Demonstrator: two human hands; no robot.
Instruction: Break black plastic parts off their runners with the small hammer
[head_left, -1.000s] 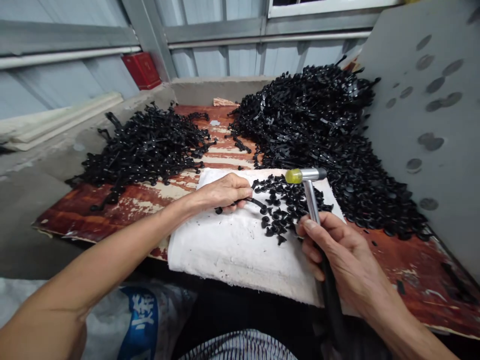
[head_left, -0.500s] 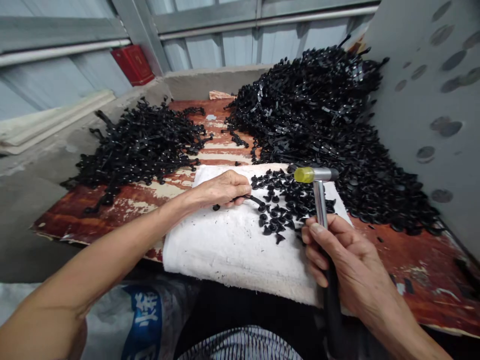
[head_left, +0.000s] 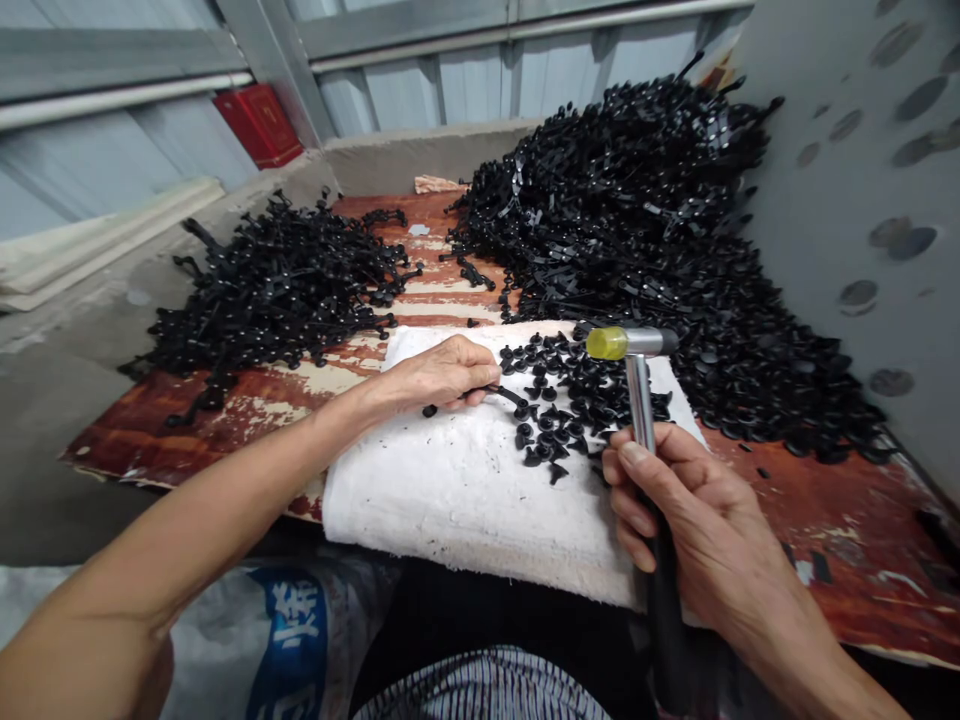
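Observation:
My left hand [head_left: 442,375] is closed around a thin black strip-like part [head_left: 510,397] with rounded ends, low over a folded white cloth [head_left: 435,490]. One end of the part pokes out on each side of the fingers. In my right hand [head_left: 675,500] is a mallet [head_left: 640,390], gripped by its black handle and held upright above the cloth's right side. Its metal head has a yellow face on the left and a dark one on the right. Small black cup-shaped pieces [head_left: 551,430] lie scattered on the cloth between my hands.
A tall heap of black parts [head_left: 615,200] fills the back right of the worn red-brown board [head_left: 442,290], against a grey spotted panel [head_left: 862,200]. A smaller heap of black strips [head_left: 277,290] lies at left. A red box [head_left: 259,125] sits by the wall.
The view has shifted very slightly. Both hands keep their places and grips, the left on the black part, the right on the mallet.

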